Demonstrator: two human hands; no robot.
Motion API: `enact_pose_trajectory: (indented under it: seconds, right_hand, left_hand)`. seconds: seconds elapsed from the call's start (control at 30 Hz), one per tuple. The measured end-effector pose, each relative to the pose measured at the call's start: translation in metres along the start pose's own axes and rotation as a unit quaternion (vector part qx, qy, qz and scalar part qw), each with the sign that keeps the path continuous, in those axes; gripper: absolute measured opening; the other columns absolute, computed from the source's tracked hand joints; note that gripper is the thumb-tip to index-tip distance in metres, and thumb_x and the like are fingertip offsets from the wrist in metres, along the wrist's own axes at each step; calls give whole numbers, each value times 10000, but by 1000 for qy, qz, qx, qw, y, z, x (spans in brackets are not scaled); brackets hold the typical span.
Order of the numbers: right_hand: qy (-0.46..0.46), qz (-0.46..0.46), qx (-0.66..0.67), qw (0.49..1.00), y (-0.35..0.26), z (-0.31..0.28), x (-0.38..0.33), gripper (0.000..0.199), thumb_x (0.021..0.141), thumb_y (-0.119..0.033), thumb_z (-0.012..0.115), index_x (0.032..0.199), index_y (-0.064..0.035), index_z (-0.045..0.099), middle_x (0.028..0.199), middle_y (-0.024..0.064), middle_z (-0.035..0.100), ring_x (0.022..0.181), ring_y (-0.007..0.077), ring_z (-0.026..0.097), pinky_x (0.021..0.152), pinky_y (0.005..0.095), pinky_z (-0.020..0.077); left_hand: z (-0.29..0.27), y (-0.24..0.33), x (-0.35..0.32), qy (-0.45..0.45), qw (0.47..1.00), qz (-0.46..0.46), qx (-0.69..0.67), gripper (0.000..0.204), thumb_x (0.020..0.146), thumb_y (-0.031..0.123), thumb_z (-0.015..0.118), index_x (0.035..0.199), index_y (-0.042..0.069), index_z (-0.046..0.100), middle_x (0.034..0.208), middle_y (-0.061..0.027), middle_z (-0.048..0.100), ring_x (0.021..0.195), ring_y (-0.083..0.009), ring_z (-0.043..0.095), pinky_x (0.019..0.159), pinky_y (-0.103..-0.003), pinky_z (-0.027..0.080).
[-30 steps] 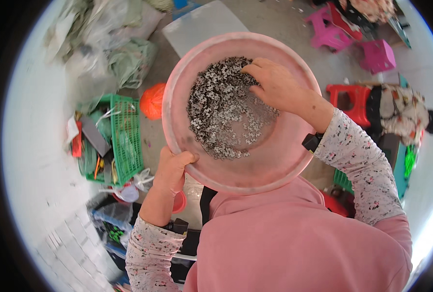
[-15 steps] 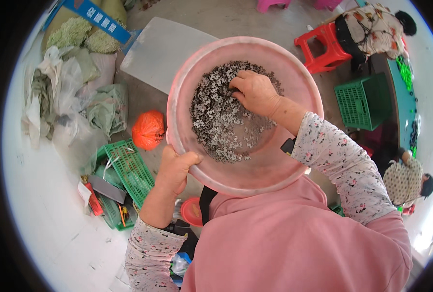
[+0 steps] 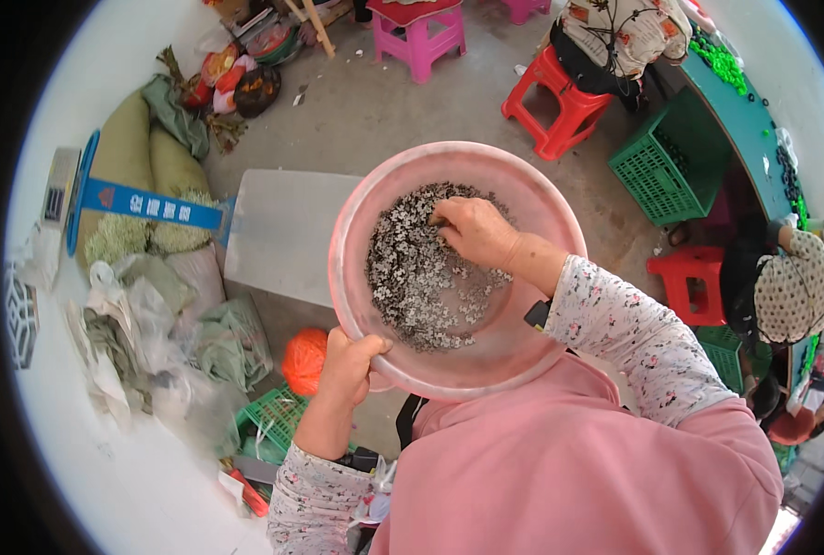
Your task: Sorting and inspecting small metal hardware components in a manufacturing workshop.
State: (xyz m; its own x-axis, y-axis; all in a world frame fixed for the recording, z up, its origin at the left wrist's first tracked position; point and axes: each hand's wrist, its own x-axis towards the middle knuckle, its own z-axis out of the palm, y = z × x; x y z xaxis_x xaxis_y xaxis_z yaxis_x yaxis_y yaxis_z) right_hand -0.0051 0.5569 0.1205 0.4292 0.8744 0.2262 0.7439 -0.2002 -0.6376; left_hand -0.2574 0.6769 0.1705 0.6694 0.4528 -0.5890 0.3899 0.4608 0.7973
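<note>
A round pink plastic basin (image 3: 546,190) is held in front of my body. Many small grey-white and black pieces (image 3: 412,268) are heaped on its left side, thinning out toward the right. My left hand (image 3: 349,365) grips the rim at the lower left, its thumb over the edge. My right hand (image 3: 477,231) reaches in from the right, its fingers curled down and closed at the upper part of the heap. The fingertips are partly hidden, and what they pinch looks like some of the small pieces.
A platform scale (image 3: 287,236) with a blue post (image 3: 153,205) stands beyond the basin. Sacks and an orange bag (image 3: 306,361) are at left. To the right are red stools (image 3: 560,102), a green crate (image 3: 662,171), a green worktable (image 3: 754,139) and seated people (image 3: 796,287).
The head view has tilted farther out, bringing pink stools and the scale's display into sight. My left hand keeps its grip, and my right hand stays in the heap with its fingers closed.
</note>
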Motion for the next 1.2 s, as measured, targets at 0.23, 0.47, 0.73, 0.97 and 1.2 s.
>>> enact_pose_trajectory:
  seconds: [0.23,0.47,0.73,0.97,1.2]
  right_hand:
    - [177,-18,-47,983,88,-163,50,228,788,-109,613,1005,-42,633,961,157,614,950,348,590,853,417,478]
    - [172,283,152,931,225,-204,60,442,720,-184,709,1095,5,569,934,192,634,890,341,625,823,399,492]
    - [179,360,134,906,250,-226,147,350,704,-128,681,1003,36,604,902,213,650,901,317,643,797,395,493]
    - [271,369,116,881,291,-279,235,353,705,-120,672,1015,35,603,918,213,652,892,318,646,797,396,493]
    - [292,400,131,859,364,-332,298,374,698,-121,677,1032,34,613,927,209,655,900,317,645,803,396,490]
  left_hand:
    - [90,98,84,21,999,-11,-22,337,696,-24,607,1023,-92,562,897,-122,612,766,-222,620,690,-358,516]
    - [120,162,163,18,1000,11,-11,329,694,-42,612,1017,-87,567,880,-112,608,774,-231,622,700,-367,517]
    - [129,242,286,-25,1000,-10,13,332,705,-15,618,1027,-76,565,882,-121,615,758,-240,633,663,-379,536]
    - [167,375,399,-99,987,-52,120,395,720,20,611,1096,-73,536,940,-124,614,840,-255,629,741,-386,538]
    - [229,450,500,-135,973,-40,184,446,726,44,613,1148,-58,508,1004,-117,602,916,-247,618,811,-380,519]
